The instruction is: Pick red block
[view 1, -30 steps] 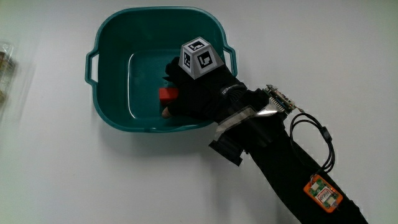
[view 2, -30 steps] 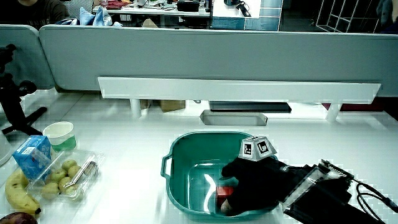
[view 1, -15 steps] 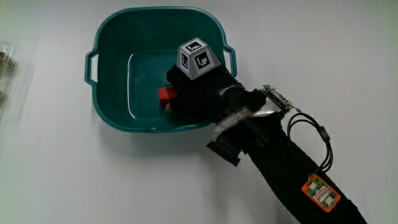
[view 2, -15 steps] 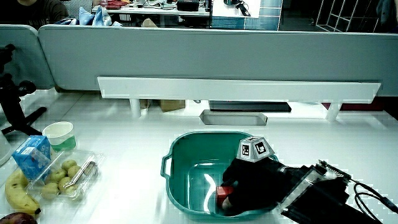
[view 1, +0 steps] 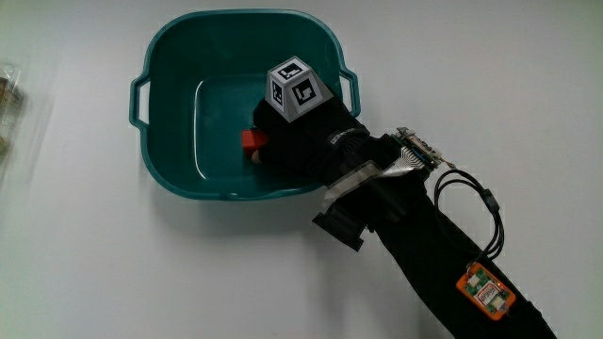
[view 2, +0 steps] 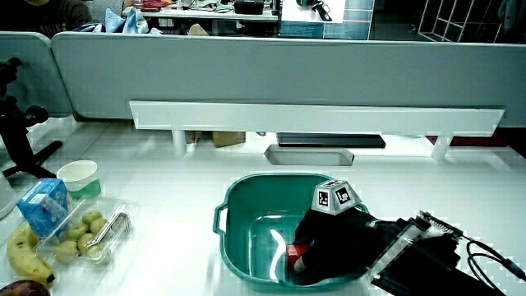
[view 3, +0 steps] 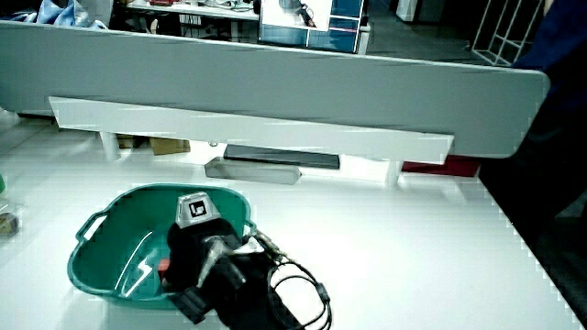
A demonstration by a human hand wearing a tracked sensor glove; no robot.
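The red block lies inside the teal basin, on the basin floor near the wall that is nearest the person. Only a small part of it shows, since the hand covers the rest. In both side views the block appears as a small red patch low in the basin, at the front of the glove.

The hand reaches down into the basin over that near rim. Its fingers are curled tightly about the block, a bare fingertip pressing against the block's nearer face and the gloved part closing over its top. Whether the block is lifted off the basin floor cannot be told. The patterned cube sits on the back of the hand, tilted, and stands above the basin rim in a side view.

The forearm crosses the basin's near rim and runs back toward the person over the white table. A black cable loops beside the forearm, and a small orange tag lies on the sleeve.

In a side view, well apart from the basin, stand a paper cup, a blue carton, a clear pack of small green fruits and a banana. The grey partition closes off the table farthest from the person.
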